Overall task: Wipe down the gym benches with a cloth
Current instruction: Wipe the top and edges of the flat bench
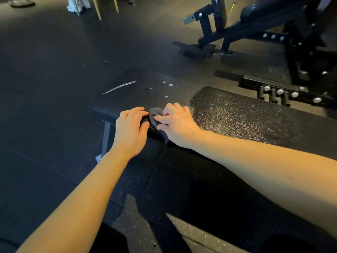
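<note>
The right hand (pixel 177 123) clamps the cloth (pixel 156 115), thumb and curled fingers pinching the dark grey fabric against the near edge of the bench (pixel 246 121). Much of the cloth is hidden under that hand; a crumpled fold shows ahead of the fingers and a tail hangs down the pad's front face. The left hand (pixel 130 128) sits just beside it, fingers curled over the top of the pad and thumb on its front, grasping the bench edge. Whether its fingertips touch the cloth is hard to make out. Both hands are at the bench's left end, above a leg (pixel 106 139) that is partly covered by the left forearm. The pad runs off the right edge of the view, and its lit surface looks speckled while the left end lies in shadow. Beyond it, the floor (pixel 45 88) carries a white streak (pixel 119 87) and a few pale specks. Farther right stands a rack (pixel 282 92) with pegs, cut off at the frame edge, and behind it a second, inclined bench (pixel 255 11), dim and only partly in view.
</note>
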`<action>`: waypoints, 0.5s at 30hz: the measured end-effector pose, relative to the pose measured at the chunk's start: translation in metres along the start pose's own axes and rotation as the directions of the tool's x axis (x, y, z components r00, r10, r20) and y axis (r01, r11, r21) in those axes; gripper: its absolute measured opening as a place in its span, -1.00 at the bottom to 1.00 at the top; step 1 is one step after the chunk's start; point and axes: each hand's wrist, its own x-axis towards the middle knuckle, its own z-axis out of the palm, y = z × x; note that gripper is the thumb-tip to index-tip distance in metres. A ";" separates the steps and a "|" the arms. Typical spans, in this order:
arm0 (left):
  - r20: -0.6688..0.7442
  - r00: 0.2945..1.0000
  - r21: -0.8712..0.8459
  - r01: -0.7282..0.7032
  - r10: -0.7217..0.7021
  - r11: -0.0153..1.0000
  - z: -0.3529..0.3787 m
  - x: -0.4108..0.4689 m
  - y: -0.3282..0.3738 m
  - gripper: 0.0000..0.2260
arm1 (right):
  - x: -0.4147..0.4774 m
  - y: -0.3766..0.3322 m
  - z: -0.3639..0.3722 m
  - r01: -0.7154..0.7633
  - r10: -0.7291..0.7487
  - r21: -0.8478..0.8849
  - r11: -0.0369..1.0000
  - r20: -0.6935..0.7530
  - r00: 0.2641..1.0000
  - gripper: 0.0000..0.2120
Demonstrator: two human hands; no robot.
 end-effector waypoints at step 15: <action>0.185 0.980 0.054 -0.079 0.068 0.995 -0.018 0.031 0.003 -0.65 | -0.083 0.020 -0.041 -0.261 0.274 -0.121 0.958 0.112 0.955 -0.55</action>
